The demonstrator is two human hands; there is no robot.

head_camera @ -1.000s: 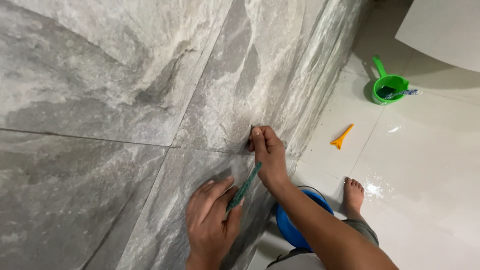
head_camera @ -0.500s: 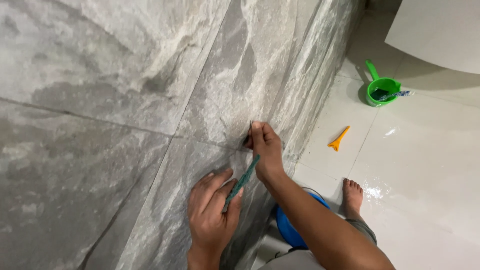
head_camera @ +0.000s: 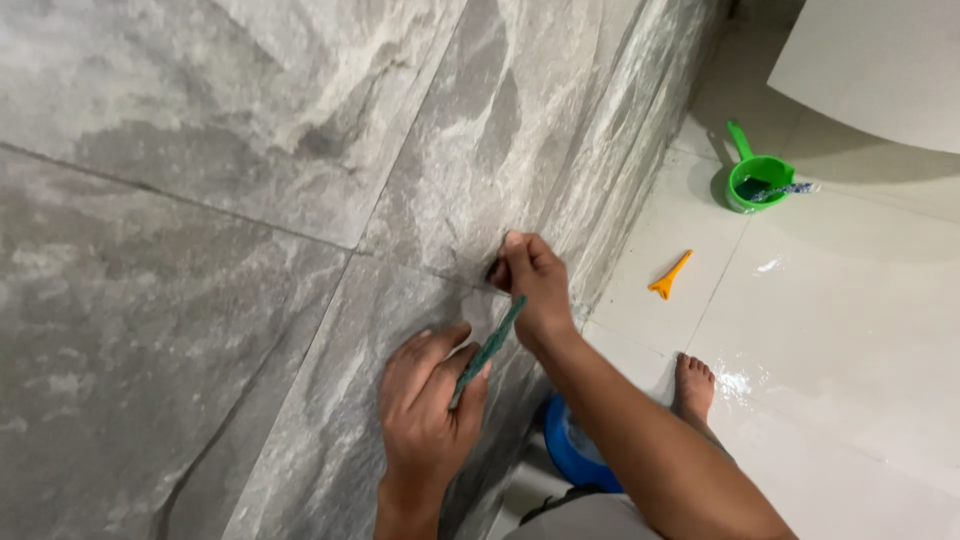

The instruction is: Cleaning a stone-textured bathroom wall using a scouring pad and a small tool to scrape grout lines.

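Here, the left hand (head_camera: pixel 425 405) has its grip closed on a green tool (head_camera: pixel 490 345) against the grey tiled wall (head_camera: pixel 250 200). Just above, the right hand (head_camera: pixel 535 280) pinches its fingertips at the grout line.

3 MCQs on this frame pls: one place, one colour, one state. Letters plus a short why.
1. Where does the small orange plastic scraper lie?
A. on the white floor tiles
B. inside the scoop
C. in the left hand

2. What colour is the handled plastic scoop by the far wall?
A. red
B. green
C. black

3. How is the thin green tool held?
A. lying loose on the floor
B. gripped in the left hand
C. pinched by the right hand

A: it rests alone on the white floor tiles.
B: its bowl and handle are green.
B: left fingers close round its lower end; the right hand presses the grey stone-look wall tiles.
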